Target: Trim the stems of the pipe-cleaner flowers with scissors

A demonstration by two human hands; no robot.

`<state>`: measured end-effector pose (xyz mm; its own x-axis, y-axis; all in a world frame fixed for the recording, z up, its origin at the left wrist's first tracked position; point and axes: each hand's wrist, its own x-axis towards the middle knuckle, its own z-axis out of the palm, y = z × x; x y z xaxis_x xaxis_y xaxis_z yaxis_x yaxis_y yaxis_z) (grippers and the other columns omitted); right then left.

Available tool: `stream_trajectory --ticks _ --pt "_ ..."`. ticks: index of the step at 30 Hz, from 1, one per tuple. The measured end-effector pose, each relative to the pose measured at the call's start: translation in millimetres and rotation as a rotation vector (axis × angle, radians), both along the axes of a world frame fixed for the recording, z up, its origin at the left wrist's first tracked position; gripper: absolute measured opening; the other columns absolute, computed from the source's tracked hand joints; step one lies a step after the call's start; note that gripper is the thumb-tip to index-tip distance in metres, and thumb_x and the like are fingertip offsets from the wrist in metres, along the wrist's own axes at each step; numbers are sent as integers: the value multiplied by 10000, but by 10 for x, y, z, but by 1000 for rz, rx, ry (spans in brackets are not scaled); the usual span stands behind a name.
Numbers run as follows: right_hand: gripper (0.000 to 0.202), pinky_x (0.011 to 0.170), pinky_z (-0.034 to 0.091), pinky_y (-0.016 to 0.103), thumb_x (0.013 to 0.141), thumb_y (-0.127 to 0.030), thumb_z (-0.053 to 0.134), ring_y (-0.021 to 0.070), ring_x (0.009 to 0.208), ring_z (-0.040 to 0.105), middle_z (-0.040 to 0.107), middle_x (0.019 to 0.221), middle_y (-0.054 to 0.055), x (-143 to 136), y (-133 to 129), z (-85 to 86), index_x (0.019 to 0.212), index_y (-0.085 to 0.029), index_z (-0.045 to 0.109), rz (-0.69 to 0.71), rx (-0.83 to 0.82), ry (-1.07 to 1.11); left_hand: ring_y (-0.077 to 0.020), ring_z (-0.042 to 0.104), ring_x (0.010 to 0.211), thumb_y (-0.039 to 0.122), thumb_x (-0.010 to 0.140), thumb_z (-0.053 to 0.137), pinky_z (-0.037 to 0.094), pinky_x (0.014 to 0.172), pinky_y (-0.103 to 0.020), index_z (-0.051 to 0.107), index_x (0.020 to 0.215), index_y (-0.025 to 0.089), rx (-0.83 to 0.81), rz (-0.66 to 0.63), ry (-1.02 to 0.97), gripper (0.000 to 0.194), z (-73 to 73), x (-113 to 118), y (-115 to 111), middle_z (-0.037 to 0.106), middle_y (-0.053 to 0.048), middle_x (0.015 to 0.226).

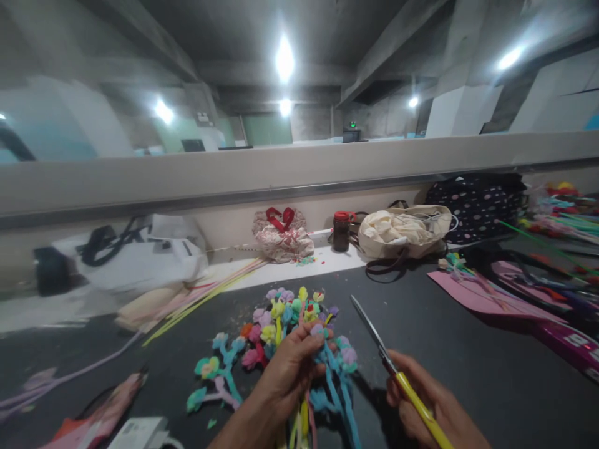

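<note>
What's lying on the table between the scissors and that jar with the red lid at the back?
In the head view, only bare dark table separates the scissors from the jar, then a white strip right before the jar.

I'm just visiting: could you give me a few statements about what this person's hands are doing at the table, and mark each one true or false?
1. The left hand grips a bunch of colourful pipe-cleaner flowers. True.
2. The right hand holds a paintbrush. False: it holds yellow-handled scissors.
3. The scissors' blades point up and left, towards the flowers. True.
4. The jar by the wall has a blue lid. False: the lid is red.
</note>
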<state>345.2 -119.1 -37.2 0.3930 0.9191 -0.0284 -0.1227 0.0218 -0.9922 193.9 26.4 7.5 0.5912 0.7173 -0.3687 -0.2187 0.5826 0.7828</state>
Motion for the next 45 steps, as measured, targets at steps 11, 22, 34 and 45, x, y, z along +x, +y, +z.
stream_trajectory --ticks 11,22,34,45 --pt "519 528 417 213 475 -231 713 119 573 528 551 642 -42 -285 259 94 958 -209 525 -258 -21 40 -89 609 646 150 647 647 478 444 -125 552 822 170 36 56 52 200 38 245 -73 622 1 764" --pt "566 548 432 212 538 -273 721 116 582 563 614 672 -26 -297 483 14 1018 -206 428 -198 140 214 -109 565 704 199 601 661 431 512 -179 519 987 200 125 -49 17 412 141 294 -114 584 -43 983" --pt "513 469 429 218 521 -353 691 119 508 543 582 612 -22 -280 515 33 968 -194 497 -393 134 83 -165 519 736 316 553 648 383 424 -188 373 1193 231 397 -202 308 702 -85 287 47 517 -86 1082" --pt "501 529 459 237 572 -379 668 133 548 562 592 663 -12 -64 355 113 1004 -196 492 -454 111 -12 -144 537 706 285 609 655 396 386 -160 533 992 170 265 -137 272 418 100 405 137 556 -43 802"
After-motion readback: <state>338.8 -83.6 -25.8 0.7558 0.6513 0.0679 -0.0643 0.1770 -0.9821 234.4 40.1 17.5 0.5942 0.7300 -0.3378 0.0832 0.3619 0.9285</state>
